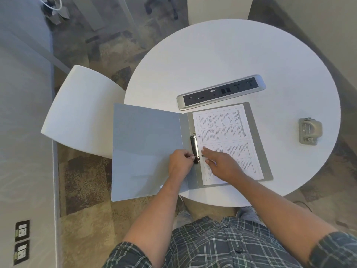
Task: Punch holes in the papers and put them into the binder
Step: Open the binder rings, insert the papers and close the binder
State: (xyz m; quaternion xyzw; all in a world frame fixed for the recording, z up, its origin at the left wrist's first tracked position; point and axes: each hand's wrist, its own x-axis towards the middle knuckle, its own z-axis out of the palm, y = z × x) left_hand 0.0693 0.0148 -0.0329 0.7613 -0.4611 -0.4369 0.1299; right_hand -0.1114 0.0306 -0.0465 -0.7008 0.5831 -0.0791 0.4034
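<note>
A grey binder [146,151] lies open on the round white table [222,59], its left cover hanging past the table's edge. Printed papers [228,132] lie on the binder's right half, beside the black and metal ring clip [195,147] at the spine. My left hand [179,163] pinches the lower end of the clip with thumb and fingers. My right hand [222,163] rests flat on the papers' lower left part, its fingertips next to the lower ring. A grey hole punch [309,130] stands apart at the table's right side.
A silver power and socket strip [221,91] is set into the table just behind the binder. A white chair [81,111] stands at the left, under the binder's open cover. Carpet floor surrounds the table, and a wall with outlets runs along the left.
</note>
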